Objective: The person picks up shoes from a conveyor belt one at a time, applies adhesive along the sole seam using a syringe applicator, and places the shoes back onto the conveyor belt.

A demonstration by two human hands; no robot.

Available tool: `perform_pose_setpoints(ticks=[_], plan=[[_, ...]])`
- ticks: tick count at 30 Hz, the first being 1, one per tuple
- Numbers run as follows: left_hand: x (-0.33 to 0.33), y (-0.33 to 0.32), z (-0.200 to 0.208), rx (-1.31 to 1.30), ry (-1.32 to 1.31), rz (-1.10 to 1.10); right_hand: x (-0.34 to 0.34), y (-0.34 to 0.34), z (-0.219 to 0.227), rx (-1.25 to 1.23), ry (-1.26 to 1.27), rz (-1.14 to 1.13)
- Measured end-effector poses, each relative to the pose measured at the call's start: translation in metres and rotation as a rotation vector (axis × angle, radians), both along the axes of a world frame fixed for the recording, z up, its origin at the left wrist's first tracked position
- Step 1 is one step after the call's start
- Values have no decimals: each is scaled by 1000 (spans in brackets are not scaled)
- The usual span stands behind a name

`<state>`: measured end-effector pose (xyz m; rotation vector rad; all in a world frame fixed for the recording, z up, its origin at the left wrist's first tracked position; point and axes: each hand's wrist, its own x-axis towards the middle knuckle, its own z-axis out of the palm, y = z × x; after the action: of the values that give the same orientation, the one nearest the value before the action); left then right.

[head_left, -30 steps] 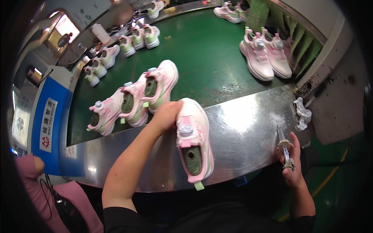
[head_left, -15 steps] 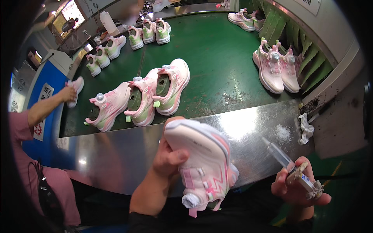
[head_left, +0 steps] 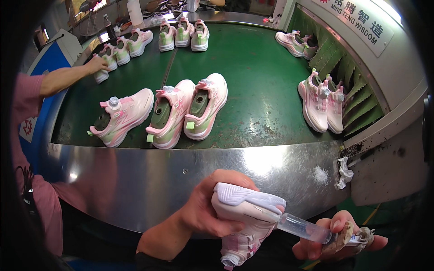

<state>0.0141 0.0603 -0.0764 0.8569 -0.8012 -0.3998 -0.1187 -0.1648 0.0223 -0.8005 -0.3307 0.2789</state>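
Note:
My left hand (head_left: 212,205) grips a pink and white sneaker (head_left: 244,217), turned on its side with the white sole facing up, just in front of the steel table edge. My right hand (head_left: 337,237) holds a clear plastic syringe (head_left: 300,227) whose tip touches the sneaker's sole edge. Three more pink sneakers (head_left: 169,110) lie side by side on the green conveyor belt (head_left: 257,81) beyond the steel ledge.
A pair of pink sneakers (head_left: 321,101) sits at the belt's right by a green slatted curtain (head_left: 357,95). Several more sneakers (head_left: 181,34) lie farther up. A co-worker's arm (head_left: 68,77) in a pink sleeve reaches onto the belt at the left. A crumpled rag (head_left: 343,174) hangs at the ledge's right end.
My left hand has turned the sneaker sole-up and drawn it nearer. My right hand has brought the syringe tip to the sole. The co-worker's hand reached farther up the belt.

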Motion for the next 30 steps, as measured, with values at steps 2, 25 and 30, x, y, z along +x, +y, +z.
perform_pose_setpoints(ticks=[2,25,30], plan=[[-2,0,-1,-11,7,10,1,2,2,-6,4,7],[-2,1,1,-36,201,-28,2,9,-11,-36,-47,-82],[1,-1,1,-49,245,90,-4,4,-25,-10,26,-156]])
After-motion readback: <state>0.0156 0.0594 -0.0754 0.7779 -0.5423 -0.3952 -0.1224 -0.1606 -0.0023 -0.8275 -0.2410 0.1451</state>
